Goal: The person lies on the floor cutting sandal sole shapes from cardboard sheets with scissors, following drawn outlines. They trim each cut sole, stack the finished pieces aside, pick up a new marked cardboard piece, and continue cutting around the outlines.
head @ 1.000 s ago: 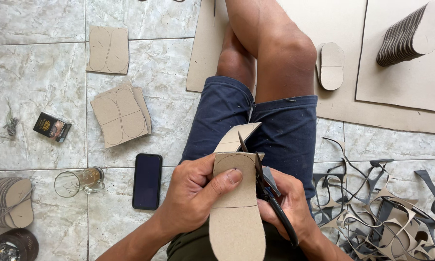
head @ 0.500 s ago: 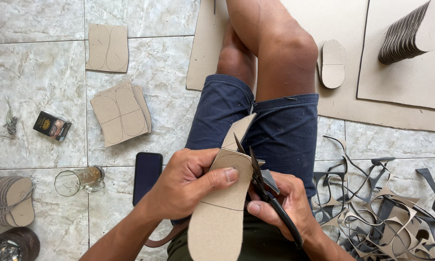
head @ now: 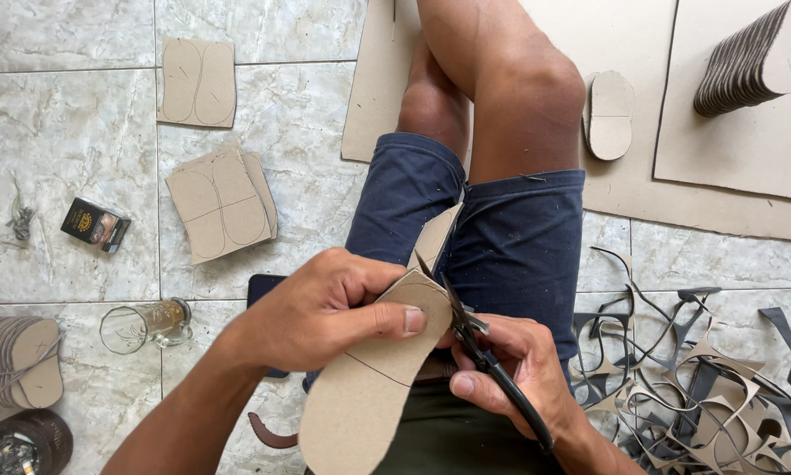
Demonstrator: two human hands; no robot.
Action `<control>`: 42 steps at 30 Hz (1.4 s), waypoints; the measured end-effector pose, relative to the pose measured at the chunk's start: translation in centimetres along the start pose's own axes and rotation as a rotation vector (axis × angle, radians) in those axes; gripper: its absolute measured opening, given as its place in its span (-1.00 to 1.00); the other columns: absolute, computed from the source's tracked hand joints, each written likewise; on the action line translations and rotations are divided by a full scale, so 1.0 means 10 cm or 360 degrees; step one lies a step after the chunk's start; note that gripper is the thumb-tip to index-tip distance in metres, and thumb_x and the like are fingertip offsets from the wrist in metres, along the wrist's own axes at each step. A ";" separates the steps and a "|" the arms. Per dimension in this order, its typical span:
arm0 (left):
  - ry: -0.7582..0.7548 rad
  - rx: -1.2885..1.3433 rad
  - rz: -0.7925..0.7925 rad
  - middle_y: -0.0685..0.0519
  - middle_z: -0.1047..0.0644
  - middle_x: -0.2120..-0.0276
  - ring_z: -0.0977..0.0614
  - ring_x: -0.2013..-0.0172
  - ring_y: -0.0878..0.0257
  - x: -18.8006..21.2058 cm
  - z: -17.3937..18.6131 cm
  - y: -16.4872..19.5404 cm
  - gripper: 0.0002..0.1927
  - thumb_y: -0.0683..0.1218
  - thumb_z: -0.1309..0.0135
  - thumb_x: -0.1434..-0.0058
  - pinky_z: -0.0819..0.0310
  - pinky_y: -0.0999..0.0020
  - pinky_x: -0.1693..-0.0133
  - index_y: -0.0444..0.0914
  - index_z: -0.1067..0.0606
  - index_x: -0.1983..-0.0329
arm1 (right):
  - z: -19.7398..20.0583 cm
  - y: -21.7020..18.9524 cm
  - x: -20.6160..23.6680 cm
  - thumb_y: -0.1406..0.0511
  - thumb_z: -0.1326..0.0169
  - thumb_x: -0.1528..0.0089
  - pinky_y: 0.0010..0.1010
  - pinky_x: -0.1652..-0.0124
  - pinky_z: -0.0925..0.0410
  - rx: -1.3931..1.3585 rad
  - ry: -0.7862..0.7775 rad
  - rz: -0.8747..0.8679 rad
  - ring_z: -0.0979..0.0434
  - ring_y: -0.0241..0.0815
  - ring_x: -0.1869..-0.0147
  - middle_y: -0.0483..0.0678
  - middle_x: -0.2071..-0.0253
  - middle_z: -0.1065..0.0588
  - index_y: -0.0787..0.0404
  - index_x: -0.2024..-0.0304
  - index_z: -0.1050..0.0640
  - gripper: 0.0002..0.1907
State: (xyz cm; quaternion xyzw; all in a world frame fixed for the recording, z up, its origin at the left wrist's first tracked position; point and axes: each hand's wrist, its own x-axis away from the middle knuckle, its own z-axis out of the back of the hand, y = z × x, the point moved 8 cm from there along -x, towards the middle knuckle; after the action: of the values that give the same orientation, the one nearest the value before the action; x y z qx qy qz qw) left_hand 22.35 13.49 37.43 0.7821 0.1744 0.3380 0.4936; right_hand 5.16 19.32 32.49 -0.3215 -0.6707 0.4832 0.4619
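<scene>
The floor (head: 79,132) is pale marbled tile with thin grey grout lines, lit evenly by soft daylight with hardly any shadow. Large sheets of brown cardboard (head: 729,189) cover the upper right part of it, and smaller cardboard pieces (head: 221,204) with traced sole outlines lie on the bare tile to the left, near a small dark box (head: 94,224), a glass mug (head: 145,324) on its side and a phone (head: 262,286) partly hidden. A heap of dark trimmed strips (head: 712,387) sprawls over the tiles at lower right, while stacks of cut soles (head: 751,62) stand at upper right and at the left edge
</scene>
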 end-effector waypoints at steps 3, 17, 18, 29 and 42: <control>-0.0073 -0.0105 0.0039 0.14 -0.62 0.44 -0.51 0.44 0.51 -0.01 0.13 -0.06 -0.77 -0.14 -0.12 -0.30 -0.41 0.54 0.44 -0.38 -0.66 0.10 | 0.00 0.10 0.02 0.11 -0.38 -0.04 -0.50 0.42 -0.23 -0.0045 0.0000 -0.0034 -0.36 -0.36 0.46 -0.13 0.53 -0.44 0.43 0.18 -0.67 -0.49; 0.1203 0.0610 -0.0511 0.07 -0.62 0.32 -0.63 0.29 0.34 -0.01 -0.25 -0.64 -0.71 0.00 -0.10 -0.35 -0.54 0.44 0.19 -0.34 -0.60 0.14 | 0.09 0.04 0.03 -0.11 -0.38 0.05 -0.54 0.42 -0.21 0.0066 0.0196 -0.0038 -0.34 -0.35 0.43 -0.15 0.49 -0.42 0.41 0.14 -0.68 -0.26; 0.1341 0.0551 -0.0554 0.04 -0.62 0.39 -0.62 0.36 0.31 0.03 -0.23 -0.63 -0.70 0.01 -0.11 -0.37 -0.52 0.43 0.25 -0.35 -0.61 0.18 | 0.08 0.00 0.03 -0.13 -0.36 0.03 -0.54 0.39 -0.23 0.0065 0.0188 -0.0005 -0.35 -0.36 0.41 -0.17 0.48 -0.42 0.40 0.12 -0.66 -0.24; 0.1338 0.0415 -0.0390 0.01 -0.62 0.47 -0.62 0.47 0.29 0.11 -0.26 -0.48 -0.68 0.02 -0.15 -0.30 -0.53 0.42 0.37 -0.36 -0.63 0.22 | 0.09 -0.05 0.04 -0.23 -0.32 -0.03 -0.54 0.41 -0.22 -0.0134 0.0149 0.0198 -0.36 -0.39 0.40 -0.16 0.43 -0.43 0.41 0.03 -0.62 -0.13; 0.1214 0.0285 -0.0173 0.01 -0.64 0.50 -0.62 0.50 0.31 0.19 -0.11 -0.39 -0.68 0.02 -0.24 -0.19 -0.52 0.44 0.43 -0.36 -0.67 0.21 | 0.11 -0.10 0.04 -0.30 -0.26 -0.02 -0.52 0.34 -0.24 -0.0005 0.0088 0.0119 -0.37 -0.35 0.34 -0.14 0.40 -0.42 0.39 0.11 -0.62 -0.12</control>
State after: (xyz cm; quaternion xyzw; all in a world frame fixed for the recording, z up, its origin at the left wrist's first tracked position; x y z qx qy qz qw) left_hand 23.11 17.09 34.98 0.6299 0.4153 0.5612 0.3403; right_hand 4.04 18.95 33.40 -0.3602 -0.6460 0.4899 0.4614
